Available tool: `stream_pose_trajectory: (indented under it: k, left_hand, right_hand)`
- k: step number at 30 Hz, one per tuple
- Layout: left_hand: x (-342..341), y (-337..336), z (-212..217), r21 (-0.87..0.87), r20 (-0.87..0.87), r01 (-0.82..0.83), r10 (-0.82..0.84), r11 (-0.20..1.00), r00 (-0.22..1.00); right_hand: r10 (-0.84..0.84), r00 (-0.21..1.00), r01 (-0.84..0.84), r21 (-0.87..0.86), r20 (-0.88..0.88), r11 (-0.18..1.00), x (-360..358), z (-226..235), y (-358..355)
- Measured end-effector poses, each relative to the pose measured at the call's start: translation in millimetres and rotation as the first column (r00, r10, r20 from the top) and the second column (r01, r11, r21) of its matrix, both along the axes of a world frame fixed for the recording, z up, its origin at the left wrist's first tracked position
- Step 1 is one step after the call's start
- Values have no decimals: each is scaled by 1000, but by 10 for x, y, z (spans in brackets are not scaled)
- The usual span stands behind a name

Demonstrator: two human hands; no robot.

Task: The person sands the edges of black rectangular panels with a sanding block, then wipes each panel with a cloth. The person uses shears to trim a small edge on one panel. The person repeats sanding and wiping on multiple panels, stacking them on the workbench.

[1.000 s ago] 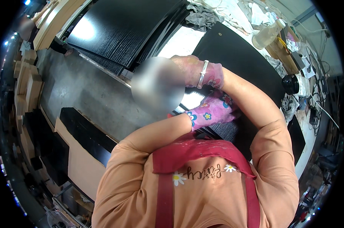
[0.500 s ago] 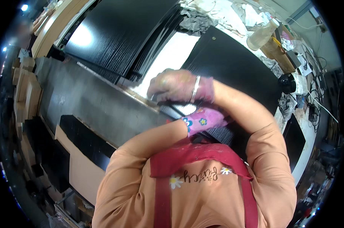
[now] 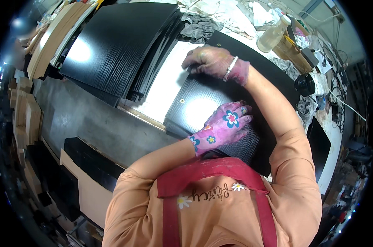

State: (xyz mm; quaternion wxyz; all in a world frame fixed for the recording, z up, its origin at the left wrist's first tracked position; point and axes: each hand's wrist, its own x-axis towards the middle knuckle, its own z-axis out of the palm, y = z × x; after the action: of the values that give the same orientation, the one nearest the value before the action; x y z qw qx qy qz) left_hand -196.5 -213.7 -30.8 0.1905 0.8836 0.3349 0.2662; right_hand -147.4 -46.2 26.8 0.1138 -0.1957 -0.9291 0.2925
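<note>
A black wood-grain panel (image 3: 194, 107) with a small hole near its left edge lies on top of a short stack of like panels on the white table (image 3: 166, 82). My left hand (image 3: 225, 125), in a pink flowered glove, rests flat on the near part of that panel with its fingers spread. In a stained pink glove with a metal bracelet at the wrist, my right hand (image 3: 213, 61) sits at the panel's far corner, fingers curled over the edge. Below the hands my orange sleeves and red apron fill the view.
A fanned pile of black panels (image 3: 116, 45) lies at the far left of the table. Behind are crumpled rags (image 3: 203, 26), a plastic bottle (image 3: 273, 35) and a round black object (image 3: 305, 84). Pale wooden boards (image 3: 50, 37) stand left. More black boards (image 3: 91, 162) lean below the grey surface (image 3: 83, 119).
Both hands have come down from close under the camera and moved away onto the black panel. The right hand has reached out to the panel's far corner.
</note>
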Motion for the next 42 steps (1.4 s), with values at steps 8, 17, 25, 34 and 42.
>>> stream_pose_trajectory:
  k: [8,17,25,34,42]
  left_hand:
    - [8,-25,-25,-18,-58,-32,31,999,998]
    - [25,-19,-39,-17,-96,-24,22,1000,995]
    - [24,-14,3,-12,-90,-28,27,1000,996]
    - [17,-11,37,-16,-87,-15,14,1000,996]
    - [23,-23,57,-30,-87,-16,13,999,996]
  right_hand:
    - [-75,997,78,-112,37,991,64,105,-36]
    - [-52,998,55,-63,42,997,21,80,-14]
    - [-19,1000,19,-26,14,999,25,32,15]
    - [4,999,-3,-9,47,1000,-13,14,58]
    - [-50,997,48,35,66,998,22,26,38]
